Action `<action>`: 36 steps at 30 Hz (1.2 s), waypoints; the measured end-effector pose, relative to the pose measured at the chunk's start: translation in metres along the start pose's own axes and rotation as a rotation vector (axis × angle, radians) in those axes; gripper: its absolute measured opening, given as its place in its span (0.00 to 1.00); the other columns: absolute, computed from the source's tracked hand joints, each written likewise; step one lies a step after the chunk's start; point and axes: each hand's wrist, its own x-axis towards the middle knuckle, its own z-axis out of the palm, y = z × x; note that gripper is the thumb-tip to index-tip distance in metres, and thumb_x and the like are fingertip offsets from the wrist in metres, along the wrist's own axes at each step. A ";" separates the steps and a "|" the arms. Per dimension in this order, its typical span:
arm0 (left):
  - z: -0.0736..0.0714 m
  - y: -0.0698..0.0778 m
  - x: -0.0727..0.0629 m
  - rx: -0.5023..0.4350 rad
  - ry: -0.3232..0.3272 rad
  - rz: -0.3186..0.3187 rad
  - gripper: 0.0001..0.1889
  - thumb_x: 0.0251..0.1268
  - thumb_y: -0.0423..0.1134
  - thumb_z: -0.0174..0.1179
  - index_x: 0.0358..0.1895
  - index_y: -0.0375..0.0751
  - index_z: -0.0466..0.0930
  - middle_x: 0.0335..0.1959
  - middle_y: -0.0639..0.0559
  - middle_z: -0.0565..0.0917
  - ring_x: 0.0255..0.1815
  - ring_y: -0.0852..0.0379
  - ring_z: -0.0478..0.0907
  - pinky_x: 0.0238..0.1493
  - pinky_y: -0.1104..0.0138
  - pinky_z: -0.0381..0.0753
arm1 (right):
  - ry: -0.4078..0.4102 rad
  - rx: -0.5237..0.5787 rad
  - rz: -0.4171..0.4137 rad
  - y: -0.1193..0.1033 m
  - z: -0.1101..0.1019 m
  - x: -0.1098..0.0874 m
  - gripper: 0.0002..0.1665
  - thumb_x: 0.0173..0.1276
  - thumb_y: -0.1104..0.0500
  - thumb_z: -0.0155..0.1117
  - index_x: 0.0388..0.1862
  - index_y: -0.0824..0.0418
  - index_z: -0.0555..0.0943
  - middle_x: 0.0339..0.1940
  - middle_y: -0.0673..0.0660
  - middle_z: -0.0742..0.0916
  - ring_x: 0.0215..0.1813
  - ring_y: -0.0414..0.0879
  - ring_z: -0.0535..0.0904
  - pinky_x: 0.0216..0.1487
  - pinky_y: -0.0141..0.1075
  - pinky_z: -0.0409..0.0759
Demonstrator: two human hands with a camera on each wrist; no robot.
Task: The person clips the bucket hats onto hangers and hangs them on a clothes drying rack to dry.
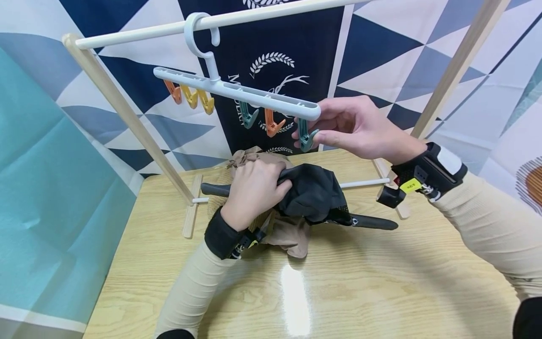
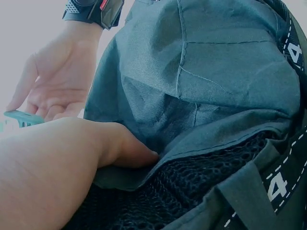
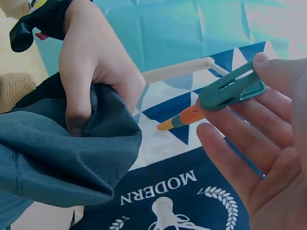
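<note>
Near the middle of the head view, my left hand point(image 1: 256, 188) grips a dark cloth hat point(image 1: 311, 193), its thumb pressed into a fold. Black mesh point(image 2: 220, 167) and a band marked "4" point(image 2: 280, 184) show on the hat in the left wrist view. My right hand point(image 1: 360, 127) pinches the green clothespin point(image 1: 306, 135) hanging at the right end of a pale blue hanger point(image 1: 254, 96). The thumb lies on one side of this green clothespin point(image 3: 230, 88), fingers on the other. Beneath the hat are brown cloth point(image 1: 292, 235) and a woven straw piece point(image 1: 216, 207), both partly hidden.
The hanger hooks over a white rail point(image 1: 271, 12) between wooden posts point(image 1: 127, 117). Several other clothespins, orange point(image 1: 272, 123), yellow point(image 1: 206, 102) and green point(image 1: 247, 115), hang from it. A white lower bar point(image 1: 364, 182) crosses near the wooden tabletop point(image 1: 360, 282). Patterned cloth point(image 1: 381, 42) backs the rack.
</note>
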 end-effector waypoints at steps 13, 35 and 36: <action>0.001 0.000 -0.002 -0.007 0.008 -0.014 0.10 0.78 0.48 0.68 0.38 0.48 0.88 0.22 0.51 0.80 0.23 0.49 0.78 0.22 0.62 0.62 | 0.054 -0.034 0.045 -0.002 0.002 0.001 0.17 0.76 0.77 0.67 0.61 0.73 0.85 0.44 0.50 0.96 0.40 0.41 0.94 0.45 0.28 0.91; 0.001 0.000 -0.006 -0.018 0.030 -0.031 0.11 0.77 0.48 0.68 0.36 0.48 0.88 0.22 0.49 0.82 0.23 0.47 0.81 0.21 0.60 0.67 | 0.089 -0.015 0.005 -0.008 0.015 0.003 0.13 0.74 0.79 0.67 0.54 0.74 0.87 0.45 0.51 0.98 0.44 0.41 0.97 0.50 0.26 0.89; 0.001 0.000 -0.006 -0.020 0.029 -0.031 0.11 0.78 0.48 0.68 0.36 0.48 0.88 0.22 0.49 0.82 0.23 0.47 0.81 0.21 0.60 0.66 | 0.092 -0.024 0.006 -0.008 0.015 0.003 0.13 0.74 0.79 0.67 0.54 0.73 0.87 0.45 0.50 0.98 0.43 0.41 0.97 0.50 0.26 0.89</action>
